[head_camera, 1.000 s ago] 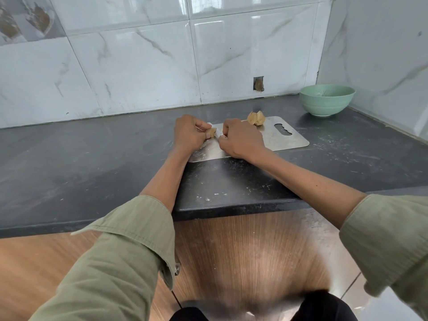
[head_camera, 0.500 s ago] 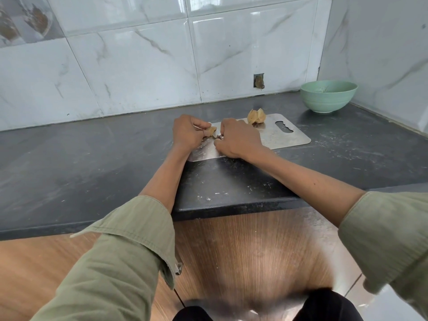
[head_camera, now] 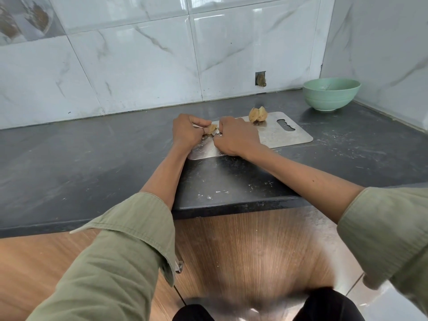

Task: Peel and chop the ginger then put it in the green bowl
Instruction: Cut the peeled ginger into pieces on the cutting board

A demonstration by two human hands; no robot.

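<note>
Nearest the camera, two olive-green sleeves [head_camera: 120, 251] reach forward over the front edge of a dark stone counter [head_camera: 92, 163], with wood-grain cabinet fronts [head_camera: 243, 246] below it. A steel cutting board [head_camera: 278, 135] lies on the counter a little back from that front edge, its handle slot toward the right. Over the board's left end the two hands meet. The left hand [head_camera: 186, 132] is curled with its fingertips pinching a small piece of ginger [head_camera: 211, 129]. The right hand [head_camera: 236, 135] is curled just beside it, touching the same piece; a bit of metal shows between its fingers, too small to tell what it is, so I cannot tell whether this hand grips the ginger or a tool. Further back, at the board's far edge, sits a second ginger chunk [head_camera: 257, 114], split and pale inside. The green bowl [head_camera: 331, 93] stands well apart in the counter's far right corner, against the marbled wall tiles [head_camera: 139, 61].
</note>
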